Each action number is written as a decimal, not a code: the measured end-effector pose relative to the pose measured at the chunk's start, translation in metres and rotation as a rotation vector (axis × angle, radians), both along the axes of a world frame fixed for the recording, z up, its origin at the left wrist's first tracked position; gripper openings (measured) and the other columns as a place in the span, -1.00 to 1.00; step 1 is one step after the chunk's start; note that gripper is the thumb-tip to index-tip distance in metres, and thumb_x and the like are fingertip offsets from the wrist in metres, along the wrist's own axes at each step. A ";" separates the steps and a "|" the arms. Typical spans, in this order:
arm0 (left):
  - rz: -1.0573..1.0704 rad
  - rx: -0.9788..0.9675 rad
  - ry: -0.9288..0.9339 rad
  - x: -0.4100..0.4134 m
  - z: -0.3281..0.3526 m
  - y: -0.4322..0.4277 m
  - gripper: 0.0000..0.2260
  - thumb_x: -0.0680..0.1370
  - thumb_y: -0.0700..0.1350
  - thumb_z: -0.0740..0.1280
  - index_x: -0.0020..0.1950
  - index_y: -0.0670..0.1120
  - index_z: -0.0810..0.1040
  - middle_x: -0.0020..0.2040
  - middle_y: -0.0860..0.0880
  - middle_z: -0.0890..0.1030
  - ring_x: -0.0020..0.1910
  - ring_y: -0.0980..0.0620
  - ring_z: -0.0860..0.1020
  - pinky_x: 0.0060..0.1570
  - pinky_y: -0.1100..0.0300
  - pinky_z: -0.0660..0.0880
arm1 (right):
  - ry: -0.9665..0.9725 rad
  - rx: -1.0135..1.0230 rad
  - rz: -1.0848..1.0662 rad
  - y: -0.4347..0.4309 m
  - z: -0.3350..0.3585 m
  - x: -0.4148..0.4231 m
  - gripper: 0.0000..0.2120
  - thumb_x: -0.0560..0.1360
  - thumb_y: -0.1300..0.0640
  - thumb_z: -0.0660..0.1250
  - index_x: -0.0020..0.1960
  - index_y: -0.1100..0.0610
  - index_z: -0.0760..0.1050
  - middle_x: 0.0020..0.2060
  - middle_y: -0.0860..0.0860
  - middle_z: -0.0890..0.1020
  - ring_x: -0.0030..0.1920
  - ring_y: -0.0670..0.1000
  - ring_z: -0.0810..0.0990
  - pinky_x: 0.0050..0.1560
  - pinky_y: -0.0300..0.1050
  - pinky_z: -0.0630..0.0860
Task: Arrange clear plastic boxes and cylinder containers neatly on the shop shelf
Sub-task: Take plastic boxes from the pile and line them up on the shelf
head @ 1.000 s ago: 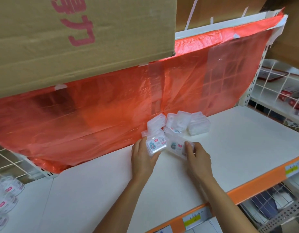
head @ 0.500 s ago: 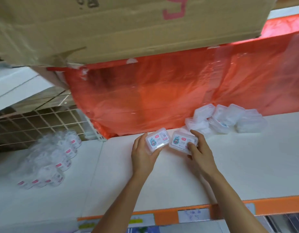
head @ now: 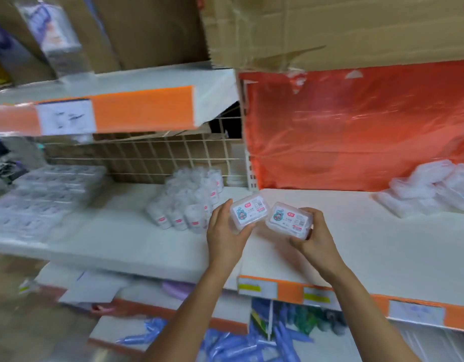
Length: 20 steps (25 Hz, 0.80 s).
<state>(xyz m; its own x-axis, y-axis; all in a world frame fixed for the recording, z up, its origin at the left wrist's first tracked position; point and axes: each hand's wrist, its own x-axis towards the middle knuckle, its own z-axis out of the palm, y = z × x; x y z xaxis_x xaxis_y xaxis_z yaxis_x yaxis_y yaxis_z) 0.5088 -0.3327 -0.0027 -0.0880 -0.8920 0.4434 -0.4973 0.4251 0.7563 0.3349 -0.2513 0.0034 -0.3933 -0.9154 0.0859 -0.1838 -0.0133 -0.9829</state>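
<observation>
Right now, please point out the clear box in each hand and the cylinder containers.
left clear box (head: 248, 210): head view, on its label.
right clear box (head: 289, 220): head view, on its label.
cylinder containers (head: 191, 205): head view, on one container mid-cluster.

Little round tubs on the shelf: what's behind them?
Behind the round tubs stands a white wire grid, with brown cardboard showing through it. The tubs cover the grid's lower part there, so anything right at its foot cannot be seen.
</observation>
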 end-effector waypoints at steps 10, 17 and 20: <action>0.213 0.015 0.012 0.190 -0.006 0.008 -0.39 0.35 -0.11 0.54 0.36 -0.10 0.42 0.23 0.00 0.48 0.20 0.00 0.48 0.20 0.14 0.43 | 0.014 -0.029 0.167 -0.031 -0.009 0.181 -0.43 0.32 0.45 0.41 0.17 0.06 0.27 -0.06 -0.13 0.50 -0.09 -0.20 0.52 -0.16 -0.40 0.46; 0.414 0.043 0.047 0.296 -0.010 0.007 -0.37 0.38 -0.05 0.52 0.39 -0.07 0.39 0.29 0.00 0.45 0.24 0.06 0.45 0.19 0.21 0.41 | 0.066 -0.008 0.369 -0.071 -0.003 0.279 -0.48 0.34 0.36 0.43 0.15 0.01 0.29 0.01 -0.03 0.54 -0.03 -0.11 0.56 -0.11 -0.29 0.50; 0.482 0.072 0.047 0.337 -0.012 -0.006 -0.37 0.38 -0.04 0.53 0.40 -0.07 0.38 0.28 -0.02 0.46 0.24 0.04 0.45 0.20 0.15 0.43 | 0.078 -0.009 0.381 -0.094 -0.002 0.321 -0.43 0.32 0.35 0.45 0.20 0.00 0.31 0.08 0.02 0.53 0.01 -0.01 0.56 0.00 -0.14 0.51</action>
<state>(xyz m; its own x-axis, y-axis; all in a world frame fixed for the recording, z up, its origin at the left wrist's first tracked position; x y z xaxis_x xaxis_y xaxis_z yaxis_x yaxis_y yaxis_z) 0.8454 -0.3385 -0.0145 0.3614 -0.8547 0.3726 -0.5890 0.1005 0.8018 0.6556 -0.3454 0.0015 -0.0172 -0.9938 0.1103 -0.2378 -0.1030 -0.9658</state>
